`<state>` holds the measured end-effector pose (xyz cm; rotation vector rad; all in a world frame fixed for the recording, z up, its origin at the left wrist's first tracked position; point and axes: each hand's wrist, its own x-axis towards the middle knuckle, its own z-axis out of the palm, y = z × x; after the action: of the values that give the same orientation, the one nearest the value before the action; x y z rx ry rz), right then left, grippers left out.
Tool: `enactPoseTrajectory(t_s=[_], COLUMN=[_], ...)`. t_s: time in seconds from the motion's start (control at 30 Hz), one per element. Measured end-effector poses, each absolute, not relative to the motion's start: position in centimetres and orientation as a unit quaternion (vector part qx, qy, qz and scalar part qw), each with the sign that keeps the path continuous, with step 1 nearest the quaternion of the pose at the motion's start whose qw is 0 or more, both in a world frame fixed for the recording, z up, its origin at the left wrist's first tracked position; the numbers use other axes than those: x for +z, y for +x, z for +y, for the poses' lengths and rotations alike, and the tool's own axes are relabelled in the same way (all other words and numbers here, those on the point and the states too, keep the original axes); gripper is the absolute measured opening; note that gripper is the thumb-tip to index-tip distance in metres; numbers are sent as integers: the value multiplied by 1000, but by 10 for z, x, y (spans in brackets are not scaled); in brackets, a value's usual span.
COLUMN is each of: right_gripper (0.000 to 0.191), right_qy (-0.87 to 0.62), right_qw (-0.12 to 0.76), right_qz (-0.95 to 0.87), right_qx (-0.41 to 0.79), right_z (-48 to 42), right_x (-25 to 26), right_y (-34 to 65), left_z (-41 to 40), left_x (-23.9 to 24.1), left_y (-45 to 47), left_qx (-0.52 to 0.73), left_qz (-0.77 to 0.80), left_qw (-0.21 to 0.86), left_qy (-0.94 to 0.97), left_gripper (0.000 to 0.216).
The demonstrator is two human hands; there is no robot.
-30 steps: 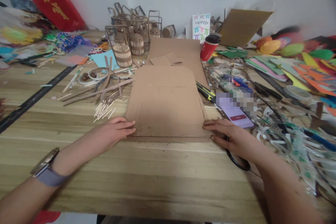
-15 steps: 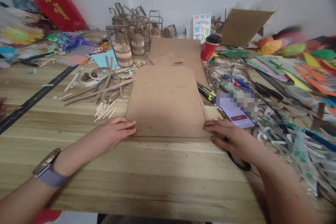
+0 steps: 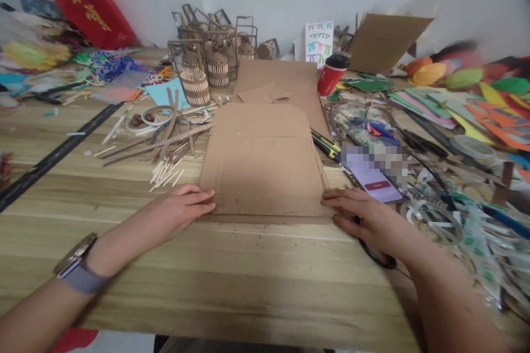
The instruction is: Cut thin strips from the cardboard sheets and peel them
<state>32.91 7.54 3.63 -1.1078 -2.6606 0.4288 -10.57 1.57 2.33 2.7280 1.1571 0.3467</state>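
A flat brown cardboard sheet [image 3: 263, 165] lies on the wooden table [image 3: 232, 281] in front of me. My left hand [image 3: 176, 212] rests flat beside its near left corner, fingers stretched out and touching the edge. At the near right corner my right hand [image 3: 364, 218] lies with fingers extended, their tips on the cardboard. Black scissors [image 3: 375, 253] lie partly hidden under my right hand. A watch with a grey strap sits on my left wrist.
A phone [image 3: 375, 182] and a yellow-black utility knife [image 3: 325, 145] lie right of the sheet. Wooden sticks [image 3: 165, 174] are scattered to the left. Cardboard lanterns [image 3: 207, 63], a red cup [image 3: 331, 74] and more cardboard stand behind. Coloured paper scraps and tape cover the right side.
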Motion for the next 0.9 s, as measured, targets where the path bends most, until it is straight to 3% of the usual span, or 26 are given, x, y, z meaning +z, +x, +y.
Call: enactPoseTrajectory(t_s=[0.9], right_gripper=[28], right_qy=[-385], right_qw=[115], right_qz=[-899], right_qx=[171], right_z=[76], right_x=[34], right_y=[331], left_z=[15], left_x=[27], left_y=[-106], left_qx=[101], left_qz=[391], left_qw=[93], left_qy=[910], left_gripper=[36])
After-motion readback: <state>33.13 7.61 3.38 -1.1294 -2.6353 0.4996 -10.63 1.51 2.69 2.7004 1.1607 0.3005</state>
